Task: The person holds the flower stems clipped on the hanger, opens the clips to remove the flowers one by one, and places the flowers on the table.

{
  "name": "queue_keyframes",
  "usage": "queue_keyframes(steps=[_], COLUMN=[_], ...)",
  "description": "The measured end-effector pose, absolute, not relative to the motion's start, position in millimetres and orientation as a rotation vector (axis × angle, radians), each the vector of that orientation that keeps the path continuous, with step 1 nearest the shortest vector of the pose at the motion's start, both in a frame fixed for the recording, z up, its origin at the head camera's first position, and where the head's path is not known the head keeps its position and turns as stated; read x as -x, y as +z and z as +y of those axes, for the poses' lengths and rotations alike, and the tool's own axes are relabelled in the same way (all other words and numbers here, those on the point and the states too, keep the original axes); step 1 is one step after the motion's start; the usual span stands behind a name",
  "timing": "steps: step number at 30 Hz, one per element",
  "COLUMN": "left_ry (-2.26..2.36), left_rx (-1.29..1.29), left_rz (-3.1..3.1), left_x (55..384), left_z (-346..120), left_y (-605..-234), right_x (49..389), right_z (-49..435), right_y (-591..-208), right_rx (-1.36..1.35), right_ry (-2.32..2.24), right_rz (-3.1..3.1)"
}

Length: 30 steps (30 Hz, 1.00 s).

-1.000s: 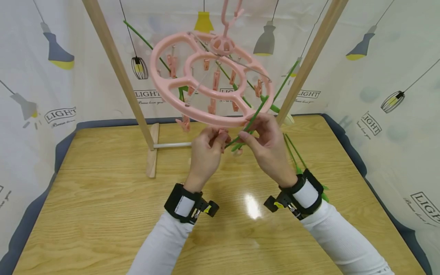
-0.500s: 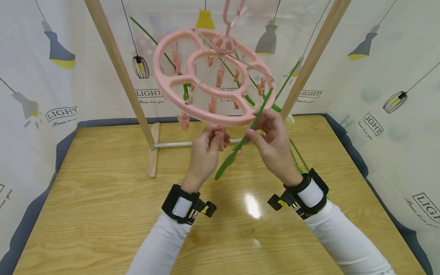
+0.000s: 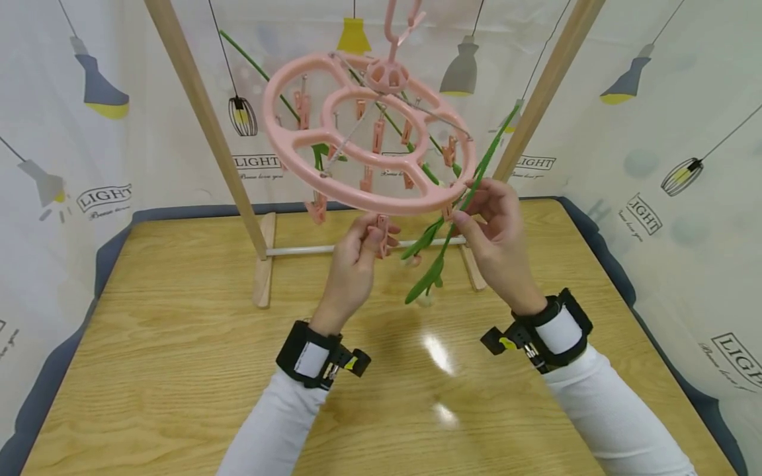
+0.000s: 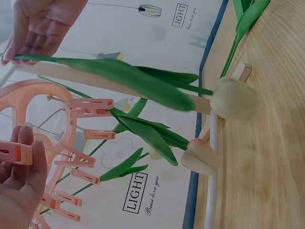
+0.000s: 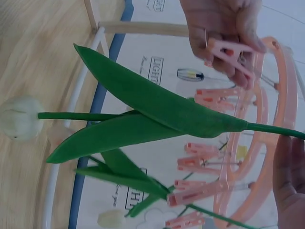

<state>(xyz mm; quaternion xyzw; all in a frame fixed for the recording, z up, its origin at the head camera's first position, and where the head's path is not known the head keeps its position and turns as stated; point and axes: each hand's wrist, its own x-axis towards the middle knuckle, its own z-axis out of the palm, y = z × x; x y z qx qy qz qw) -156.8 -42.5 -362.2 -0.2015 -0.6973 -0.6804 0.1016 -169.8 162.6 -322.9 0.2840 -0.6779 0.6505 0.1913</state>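
In the head view my left hand [image 3: 350,268] holds a pink clothespin [image 3: 383,237] that hangs under the front of the round pink hanger [image 3: 369,201]. The right wrist view shows this clothespin from the side, between thumb and fingers. My right hand [image 3: 499,241] pinches the green stem of a white artificial tulip [image 5: 157,102] beside the hanger's right rim. The tulip points head down, its pale flower [image 4: 234,98] above the table and apart from the left hand's clothespin. Behind it, another tulip [image 4: 147,136] hangs head down among the hanger's clothespins.
A wooden stand [image 3: 196,125] with a white crossbar [image 3: 300,250] surrounds the hanger. More clothespins [image 3: 318,210] dangle from its rings. Another tulip [image 4: 250,21] lies on the wooden table [image 3: 178,370]. A lamp-patterned cloth backs the table.
My right hand has moved right with the tulip, whose stem has gone from beside the left hand to the hanger's right side. The left hand stays at its clothespin.
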Motion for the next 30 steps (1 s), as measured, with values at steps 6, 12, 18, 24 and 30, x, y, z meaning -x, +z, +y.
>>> queue_keyframes(steps=[6,12,18,24,30], left_ry=[-2.016,-2.01,-2.017,-2.022,-2.035], left_rx=[0.578,0.591,0.599,0.613,0.609], left_rz=[-2.076,-2.087,-2.1,-2.095,-2.102], left_x=[156.1,156.1,156.0,156.2,156.4], left_z=[-45.7,-49.0,-51.7,-53.2,-54.5], left_y=[-360.9,-361.0,-360.4,-360.2,-360.1], right_x=[175.7,182.7,186.0,189.0,193.1], right_z=[178.9,195.9,210.5,222.6,235.7], right_y=[-317.9,-316.8,-313.7,-309.5,-305.8], right_rx=[-0.733,-0.685,-0.666,-0.636,-0.601], right_ry=[1.81,1.809,1.733,1.669,1.667], right_rz=[-1.885,-1.869,-1.897,-1.938,-1.978])
